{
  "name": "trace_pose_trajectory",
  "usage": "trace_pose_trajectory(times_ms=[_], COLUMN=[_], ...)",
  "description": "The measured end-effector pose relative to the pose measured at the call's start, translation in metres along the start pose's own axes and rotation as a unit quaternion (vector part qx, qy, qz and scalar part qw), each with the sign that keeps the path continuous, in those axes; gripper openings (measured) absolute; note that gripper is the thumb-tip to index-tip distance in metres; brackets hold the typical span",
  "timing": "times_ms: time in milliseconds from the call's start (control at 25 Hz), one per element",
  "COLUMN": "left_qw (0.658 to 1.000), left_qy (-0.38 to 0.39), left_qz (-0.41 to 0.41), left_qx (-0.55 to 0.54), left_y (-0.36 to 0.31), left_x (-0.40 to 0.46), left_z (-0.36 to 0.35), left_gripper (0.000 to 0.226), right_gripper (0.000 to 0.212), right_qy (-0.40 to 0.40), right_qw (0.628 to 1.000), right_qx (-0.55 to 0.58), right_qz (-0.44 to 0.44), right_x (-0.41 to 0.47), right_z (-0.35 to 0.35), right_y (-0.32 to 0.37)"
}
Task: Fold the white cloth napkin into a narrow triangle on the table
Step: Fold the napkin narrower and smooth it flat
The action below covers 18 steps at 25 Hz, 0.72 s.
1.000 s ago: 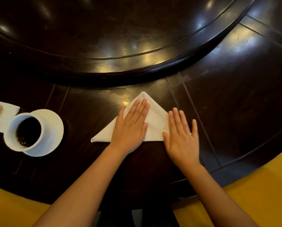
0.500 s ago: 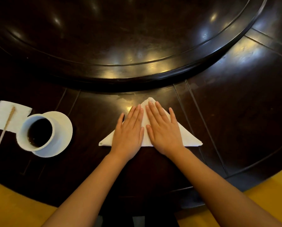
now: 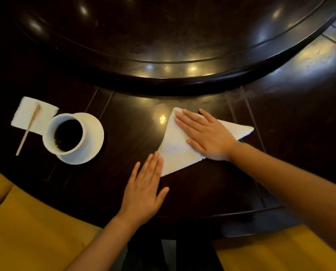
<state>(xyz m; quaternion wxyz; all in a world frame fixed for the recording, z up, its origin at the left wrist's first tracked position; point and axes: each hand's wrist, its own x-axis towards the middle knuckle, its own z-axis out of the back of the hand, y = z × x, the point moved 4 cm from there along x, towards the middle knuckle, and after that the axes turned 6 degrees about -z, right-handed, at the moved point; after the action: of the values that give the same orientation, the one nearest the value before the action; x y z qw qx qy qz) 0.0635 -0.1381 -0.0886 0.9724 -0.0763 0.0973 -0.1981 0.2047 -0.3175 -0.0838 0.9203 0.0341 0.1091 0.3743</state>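
The white cloth napkin (image 3: 174,148) lies folded as a triangle on the dark wooden table (image 3: 202,192), turned askew with one tip pointing right and another toward me. My right hand (image 3: 206,134) rests flat on its upper part, fingers spread and pointing left. My left hand (image 3: 144,189) lies flat on the table, fingers together, its fingertips touching the napkin's lower left edge. Neither hand grips anything.
A white cup of dark drink (image 3: 66,134) stands on a white saucer (image 3: 94,137) at the left. Beside it lies a paper napkin (image 3: 26,114) with a wooden stirrer (image 3: 28,130). A raised round turntable (image 3: 163,45) fills the far side. Yellow seat fabric (image 3: 26,231) borders the near edge.
The napkin has rotated from base-toward-me to askew. My left hand slid off it down to its lower left edge. My right hand turned and now lies across the napkin.
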Motion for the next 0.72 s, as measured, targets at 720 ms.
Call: trace_pose_trajectory(times_ms=[720], left_qw=[0.992], left_qy=[-0.040], left_qz=[0.121], left_qx=[-0.002], left_y=[-0.033], left_x=[0.115], left_z=[0.016], left_gripper=[0.075], right_gripper=[0.049], right_qy=[-0.127], right_qw=[0.924], right_qx=[0.044], right_qz=[-0.357], right_x=[-0.064], right_z=[0.028], right_y=[-0.044])
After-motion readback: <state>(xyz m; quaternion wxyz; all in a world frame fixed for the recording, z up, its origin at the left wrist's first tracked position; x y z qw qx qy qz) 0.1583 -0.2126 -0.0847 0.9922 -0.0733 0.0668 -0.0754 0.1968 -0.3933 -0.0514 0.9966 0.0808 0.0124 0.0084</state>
